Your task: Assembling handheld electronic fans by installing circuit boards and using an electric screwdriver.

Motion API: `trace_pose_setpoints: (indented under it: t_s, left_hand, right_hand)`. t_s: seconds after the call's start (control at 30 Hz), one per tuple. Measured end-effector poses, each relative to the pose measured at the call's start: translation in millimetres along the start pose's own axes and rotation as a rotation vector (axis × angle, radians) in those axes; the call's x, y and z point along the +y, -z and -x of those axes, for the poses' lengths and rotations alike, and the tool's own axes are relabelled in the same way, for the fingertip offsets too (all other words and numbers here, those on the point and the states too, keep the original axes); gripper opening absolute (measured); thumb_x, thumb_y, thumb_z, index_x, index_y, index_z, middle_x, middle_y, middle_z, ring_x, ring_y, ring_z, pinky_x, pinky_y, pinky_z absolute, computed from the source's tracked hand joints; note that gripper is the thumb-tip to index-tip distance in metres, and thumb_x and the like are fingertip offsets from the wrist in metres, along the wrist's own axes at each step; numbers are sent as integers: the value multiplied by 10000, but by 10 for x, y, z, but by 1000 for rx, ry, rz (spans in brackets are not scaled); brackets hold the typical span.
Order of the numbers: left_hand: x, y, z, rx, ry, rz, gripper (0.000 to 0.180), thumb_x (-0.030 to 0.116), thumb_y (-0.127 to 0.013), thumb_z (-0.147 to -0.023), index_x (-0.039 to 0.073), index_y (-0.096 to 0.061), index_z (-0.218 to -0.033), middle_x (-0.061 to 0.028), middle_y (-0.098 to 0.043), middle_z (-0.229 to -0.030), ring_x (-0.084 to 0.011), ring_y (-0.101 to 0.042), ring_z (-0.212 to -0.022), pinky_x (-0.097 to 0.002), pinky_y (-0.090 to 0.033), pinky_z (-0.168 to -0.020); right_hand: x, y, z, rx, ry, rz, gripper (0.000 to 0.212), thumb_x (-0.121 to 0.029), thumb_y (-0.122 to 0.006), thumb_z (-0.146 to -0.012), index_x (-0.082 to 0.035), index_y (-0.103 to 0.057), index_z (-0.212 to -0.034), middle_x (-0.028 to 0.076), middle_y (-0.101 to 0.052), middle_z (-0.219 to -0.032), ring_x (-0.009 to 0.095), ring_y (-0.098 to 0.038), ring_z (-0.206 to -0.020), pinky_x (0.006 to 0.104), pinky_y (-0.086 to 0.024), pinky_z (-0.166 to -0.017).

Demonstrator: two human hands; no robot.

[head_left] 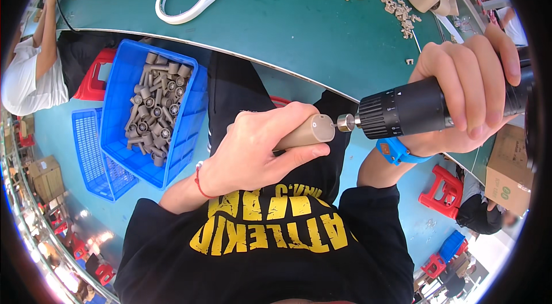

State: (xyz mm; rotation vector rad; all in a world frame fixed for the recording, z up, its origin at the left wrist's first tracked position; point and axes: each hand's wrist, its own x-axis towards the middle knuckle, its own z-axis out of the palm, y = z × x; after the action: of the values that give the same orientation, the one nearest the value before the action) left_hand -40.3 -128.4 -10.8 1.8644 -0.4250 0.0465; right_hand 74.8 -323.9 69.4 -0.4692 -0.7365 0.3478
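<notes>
The left hand (259, 146) is clamped around a beige plastic handle housing (313, 131), thumb on one side and fingers over the other, probably so that its flat end is exposed toward the tool. The right hand (471, 80) is wrapped around a black power screwdriver (402, 108), which lies roughly level and in line with the housing's end. The metal bit holder (345, 123) is right beside that end; whether the tip touches it is too small to tell. Both are held in front of the body, off the green workbench (287, 22), presumably for free room to line them up. A blue crate (192, 97) of beige plastic parts (155, 111) stands to the left, seemingly within easy reach. Small beige clips (397, 8) lie loose on the bench, beyond the screwdriver, and a white tape roll (178, 18) lies farther left, its strip pulled out.
</notes>
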Motion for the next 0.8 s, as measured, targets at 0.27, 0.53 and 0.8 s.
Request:
trace_pose_setpoints:
  t_s: [0.27,0.53,0.8]
  left_hand:
    - [-8,34,-38,17,10,13,355,210,-778,-786,33,-606,-1041,-122,-657,-820,-310,-654,-676,-325,-518,-571]
    - [-2,22,-24,10,0,-27,364,235,-775,-788,38,-608,-1044,-117,-656,-825,-301,-660,-682,-325,-521,-569]
    - [-27,18,-42,6,-13,-10,370,240,-778,-786,37,-607,-1046,-119,-658,-831,-301,-662,-688,-326,-524,-574]
  right_hand:
    - [22,40,-48,-20,34,-29,193,2,-601,-845,-77,-449,-934,38,-586,-655,147,-601,-536,242,-518,-553]
    - [25,41,-20,-9,34,-45,232,26,-627,-809,-82,-454,-920,32,-585,-646,147,-599,-533,242,-514,-543]
    - [21,37,3,56,93,-51,266,44,-639,-754,-78,-462,-911,26,-594,-635,144,-592,-516,242,-518,-524]
